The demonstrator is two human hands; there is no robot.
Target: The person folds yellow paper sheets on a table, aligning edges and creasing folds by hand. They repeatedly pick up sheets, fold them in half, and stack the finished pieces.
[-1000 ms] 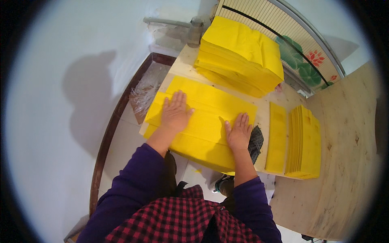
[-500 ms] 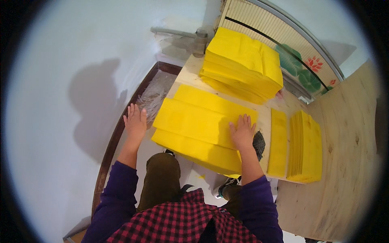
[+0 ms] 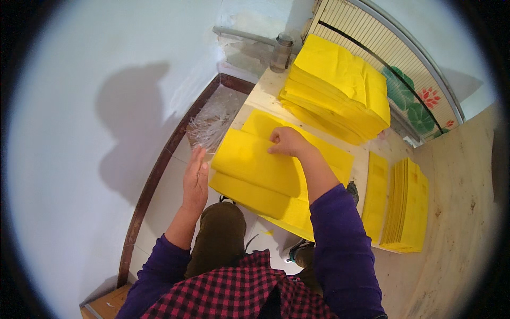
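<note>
Overlapping yellow sheets, soft and felt-like or papery, lie on the pale wooden table with their near part overhanging its front edge. My right hand is over their middle, fingers curled and thumb and forefinger pinched at the far edge of the upper folded sheet. The fingertips partly hide what they grip. My left hand hovers just beyond the left edge of the sheets, fingers straight and together, palm turned toward them, holding nothing.
A tall yellow stack stands at the back of the table, beside a clear bottle. Narrower folded yellow pieces lie at right, near a dark grey lump. White stringy fibres lie by the left wall.
My right hand has gone from lying flat on the sheets' right side to a pinch nearer their middle. My left hand has turned edge-on beside the sheets. The view has shifted slightly.
</note>
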